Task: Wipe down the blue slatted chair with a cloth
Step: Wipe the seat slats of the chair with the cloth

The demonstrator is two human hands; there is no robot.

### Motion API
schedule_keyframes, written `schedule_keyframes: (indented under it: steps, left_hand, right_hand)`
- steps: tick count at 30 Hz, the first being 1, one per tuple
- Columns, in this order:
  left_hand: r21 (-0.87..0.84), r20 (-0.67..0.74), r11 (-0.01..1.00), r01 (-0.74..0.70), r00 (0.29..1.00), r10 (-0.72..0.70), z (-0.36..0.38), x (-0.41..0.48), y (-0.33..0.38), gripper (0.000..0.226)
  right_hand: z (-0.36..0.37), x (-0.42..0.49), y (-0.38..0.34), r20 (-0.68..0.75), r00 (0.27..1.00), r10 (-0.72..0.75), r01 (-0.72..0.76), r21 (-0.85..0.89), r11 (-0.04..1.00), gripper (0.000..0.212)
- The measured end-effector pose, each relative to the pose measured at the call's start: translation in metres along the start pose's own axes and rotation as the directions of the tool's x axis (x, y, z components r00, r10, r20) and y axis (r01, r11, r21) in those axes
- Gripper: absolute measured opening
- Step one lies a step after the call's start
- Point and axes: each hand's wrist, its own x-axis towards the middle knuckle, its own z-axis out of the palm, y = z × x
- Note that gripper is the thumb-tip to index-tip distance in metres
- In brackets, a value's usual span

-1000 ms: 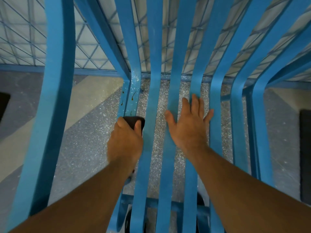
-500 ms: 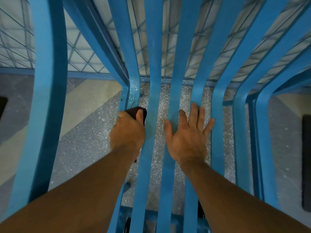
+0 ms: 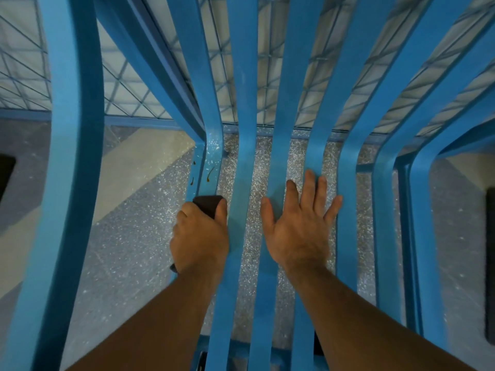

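The blue slatted chair (image 3: 243,108) fills the view, its long slats running from the backrest above down into the seat below. My left hand (image 3: 199,241) grips a dark cloth (image 3: 207,203) and holds it against the leftmost seat slat, just below a few small brown marks (image 3: 207,178). The cloth shows only past my fingertips and as a scrap near my wrist. My right hand (image 3: 297,226) lies flat with fingers spread across the middle seat slats.
A wide blue armrest (image 3: 72,156) curves down the left side. Speckled grey floor (image 3: 128,253) with a pale diagonal band shows between the slats. A blue wire fence (image 3: 26,84) stands behind the chair. A dark mat (image 3: 490,263) lies at the right edge.
Both hands have barely shifted on the slats. My left hand with the cloth has crept slightly toward me along the leftmost slat, and the view has tilted a little.
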Motion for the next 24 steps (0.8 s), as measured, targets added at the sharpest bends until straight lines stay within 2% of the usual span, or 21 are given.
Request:
schedule_keyframes:
  steps: [4, 8, 14, 17, 22, 24]
  left_hand:
    - [-0.004, 0.054, 1.0, -0.013, 0.998, 0.013, -0.006, 0.0, -0.001, 0.048]
    - [-0.044, 0.111, 0.997, -0.06, 0.992, 0.065, -0.007, 0.032, 0.026, 0.045]
    - [0.003, -0.029, 0.977, -0.211, 0.977, 0.211, -0.002, 0.045, 0.04, 0.047]
    - [0.011, -0.027, 0.963, -0.269, 0.963, 0.27, 0.0, 0.043, 0.034, 0.045]
    - [-0.03, 0.106, 0.998, -0.047, 0.993, 0.05, 0.0, 0.069, 0.054, 0.058]
    - [-0.049, 0.105, 0.999, -0.018, 0.994, 0.023, -0.001, 0.077, 0.06, 0.064]
  right_hand:
    - [-0.001, -0.001, 0.0, -0.013, 1.0, -0.002, 0.002, -0.001, 1.0, 0.072]
    - [0.003, -0.001, 0.001, -0.038, 0.999, -0.007, 0.008, 0.006, 1.0, 0.069]
    - [0.005, 0.0, 0.0, -0.043, 0.999, -0.003, 0.003, 0.006, 1.0, 0.07]
    - [0.005, 0.0, 0.0, -0.038, 0.999, -0.002, 0.002, -0.004, 1.0, 0.069]
    - [0.004, -0.001, 0.001, -0.037, 0.999, -0.006, 0.006, 0.002, 1.0, 0.069]
    - [0.004, -0.001, 0.0, -0.033, 0.999, -0.006, 0.006, 0.001, 1.0, 0.069]
